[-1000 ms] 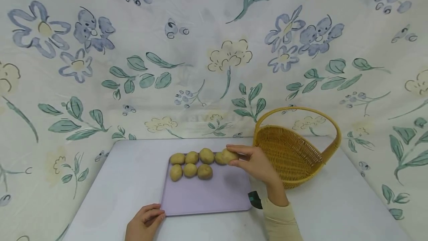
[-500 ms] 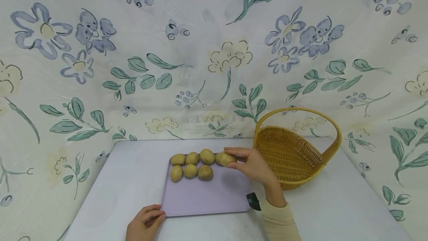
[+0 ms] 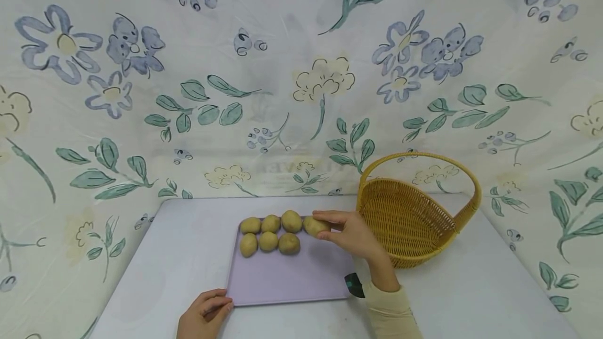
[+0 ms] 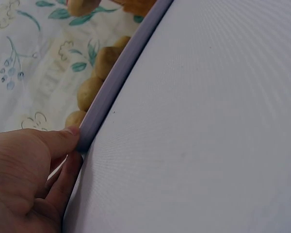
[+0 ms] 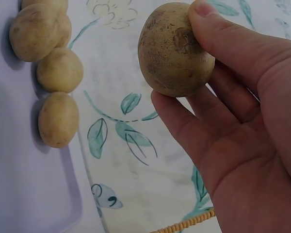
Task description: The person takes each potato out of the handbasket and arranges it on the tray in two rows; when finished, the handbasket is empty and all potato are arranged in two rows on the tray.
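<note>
My right hand (image 3: 350,234) pinches a yellow-brown potato (image 5: 172,51) between thumb and fingers, above the far right part of the lilac tray (image 3: 282,281). In the head view the held potato overlaps the right end of the back row, so the potato behind it is mostly hidden. Two rows of potatoes (image 3: 291,221) fill the tray's far left part, the front row holding three. At the tray's near left corner, my left hand (image 3: 203,314) grips the rim, its thumb (image 4: 63,138) on the edge and a finger underneath.
A wicker basket (image 3: 400,218) with a tall arched handle stands right of the tray, beside my right forearm. The white table (image 3: 141,260) ends at the back against a flower-patterned cloth (image 3: 278,77). A dark wrist strap piece (image 3: 354,285) hangs by the right sleeve.
My right hand has moved slightly left and down in the head view with the potato, covering the last back-row potato further. The left hand stays at the tray corner.
</note>
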{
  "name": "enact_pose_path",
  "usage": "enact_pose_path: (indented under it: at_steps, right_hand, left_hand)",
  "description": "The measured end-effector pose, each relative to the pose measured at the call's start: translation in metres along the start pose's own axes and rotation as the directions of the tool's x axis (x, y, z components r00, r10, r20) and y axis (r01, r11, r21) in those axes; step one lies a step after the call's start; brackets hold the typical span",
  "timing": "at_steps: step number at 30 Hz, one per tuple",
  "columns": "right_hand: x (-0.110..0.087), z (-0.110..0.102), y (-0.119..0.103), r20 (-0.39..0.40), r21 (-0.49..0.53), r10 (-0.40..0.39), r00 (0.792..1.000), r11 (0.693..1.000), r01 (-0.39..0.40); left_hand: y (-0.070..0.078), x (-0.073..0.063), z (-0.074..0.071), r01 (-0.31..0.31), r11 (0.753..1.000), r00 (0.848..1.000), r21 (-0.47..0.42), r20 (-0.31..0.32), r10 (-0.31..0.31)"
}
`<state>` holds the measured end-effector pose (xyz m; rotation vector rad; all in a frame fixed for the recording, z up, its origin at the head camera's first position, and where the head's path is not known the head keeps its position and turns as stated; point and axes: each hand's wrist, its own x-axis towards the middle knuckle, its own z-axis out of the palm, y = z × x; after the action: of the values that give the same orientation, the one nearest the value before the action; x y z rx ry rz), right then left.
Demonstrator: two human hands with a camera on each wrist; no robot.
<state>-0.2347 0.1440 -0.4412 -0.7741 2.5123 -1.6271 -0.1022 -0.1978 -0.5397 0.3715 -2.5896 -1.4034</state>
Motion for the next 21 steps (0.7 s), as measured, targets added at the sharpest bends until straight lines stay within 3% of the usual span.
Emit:
enact_pose_path:
  at_steps: [21]
  right_hand:
    - [0.006, 0.015, 0.021, 0.035, -0.103, 0.050, 0.998, 0.994, -0.046]
  left_hand:
    - [-0.003, 0.000, 0.001, -0.026, 1.000, 1.000, -0.012, -0.008, 0.026]
